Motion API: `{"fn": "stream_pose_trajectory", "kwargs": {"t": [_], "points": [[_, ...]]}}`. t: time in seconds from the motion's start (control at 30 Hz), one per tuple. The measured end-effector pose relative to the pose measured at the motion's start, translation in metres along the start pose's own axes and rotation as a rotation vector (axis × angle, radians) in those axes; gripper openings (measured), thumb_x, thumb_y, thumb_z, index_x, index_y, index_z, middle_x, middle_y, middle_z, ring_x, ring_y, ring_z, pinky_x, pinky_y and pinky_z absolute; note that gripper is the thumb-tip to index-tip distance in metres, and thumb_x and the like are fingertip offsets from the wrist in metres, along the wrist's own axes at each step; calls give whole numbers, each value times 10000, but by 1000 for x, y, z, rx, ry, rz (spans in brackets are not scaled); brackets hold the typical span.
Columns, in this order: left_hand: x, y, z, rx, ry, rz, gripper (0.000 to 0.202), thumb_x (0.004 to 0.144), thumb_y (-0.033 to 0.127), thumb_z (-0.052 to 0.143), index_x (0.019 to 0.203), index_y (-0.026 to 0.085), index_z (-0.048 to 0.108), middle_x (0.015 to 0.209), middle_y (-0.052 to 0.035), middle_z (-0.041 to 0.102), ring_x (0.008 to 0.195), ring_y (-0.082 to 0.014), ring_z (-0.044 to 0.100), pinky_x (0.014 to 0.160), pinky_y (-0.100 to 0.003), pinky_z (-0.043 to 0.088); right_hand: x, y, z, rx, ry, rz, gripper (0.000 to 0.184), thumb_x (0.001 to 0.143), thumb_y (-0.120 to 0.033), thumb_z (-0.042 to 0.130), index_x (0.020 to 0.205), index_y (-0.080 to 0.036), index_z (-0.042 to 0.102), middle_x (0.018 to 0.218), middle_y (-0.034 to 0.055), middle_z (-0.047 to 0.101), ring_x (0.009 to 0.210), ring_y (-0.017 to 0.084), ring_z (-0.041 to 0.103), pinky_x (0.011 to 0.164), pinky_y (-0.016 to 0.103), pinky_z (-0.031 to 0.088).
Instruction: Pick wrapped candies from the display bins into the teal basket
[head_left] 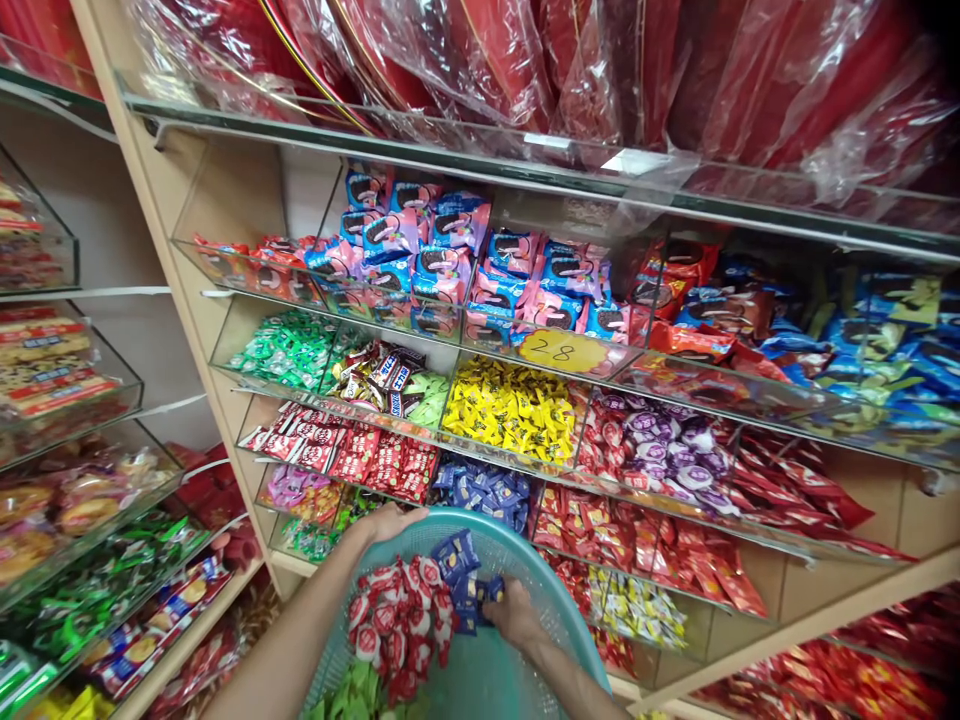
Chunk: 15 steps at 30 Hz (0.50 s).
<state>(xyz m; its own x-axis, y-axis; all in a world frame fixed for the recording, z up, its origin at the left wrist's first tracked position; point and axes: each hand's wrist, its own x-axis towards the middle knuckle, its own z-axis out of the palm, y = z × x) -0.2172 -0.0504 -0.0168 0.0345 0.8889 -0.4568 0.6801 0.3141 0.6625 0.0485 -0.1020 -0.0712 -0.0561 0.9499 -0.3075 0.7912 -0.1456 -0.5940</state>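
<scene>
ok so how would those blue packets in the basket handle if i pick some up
The blue packets look small, so each is probably light. Their shiny wrappers may slip against each other, and their flattish shape makes rolling unlikely.

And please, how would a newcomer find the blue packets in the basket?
Find the teal basket at bottom centre. Inside, the blue packets are between red-and-white sweets and the right hand. Their dark blue wrappers set them apart from these and the green packets.
</scene>
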Motion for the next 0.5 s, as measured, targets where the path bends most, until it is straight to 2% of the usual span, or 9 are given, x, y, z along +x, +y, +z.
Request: {"fn": "stream_pose_trajectory", "kwargs": {"t": [0.13,0.3,0.5], "points": [[-4,4,-1,10,25,9,668,569,734,425,705,118,645,782,-98,666,689,-222,602,592,-256,422,1,0,3,99,-69,55,209,611,-195,514,806,-182,587,661,-7,615,639,148,568,516,201,382],[-9,6,-1,-21,-1,18,666,573,729,434,698,109,644,721,-92,666,668,-223,605,580,-248,425,-2,0,3,-105,-28,18,233,639,-221,502,857,-164,563,763,36,626,726,165,584,577,220,383],[-7,7,0,-72,-4,-24,698,546,751,431,748,117,643,817,-100,668,701,-216,614,587,-239,436,-7,-2,-2,-230,32,-11,373,670,-207,475,1029,-108,496,892,120,624,840,214,582,669,262,395]]}}
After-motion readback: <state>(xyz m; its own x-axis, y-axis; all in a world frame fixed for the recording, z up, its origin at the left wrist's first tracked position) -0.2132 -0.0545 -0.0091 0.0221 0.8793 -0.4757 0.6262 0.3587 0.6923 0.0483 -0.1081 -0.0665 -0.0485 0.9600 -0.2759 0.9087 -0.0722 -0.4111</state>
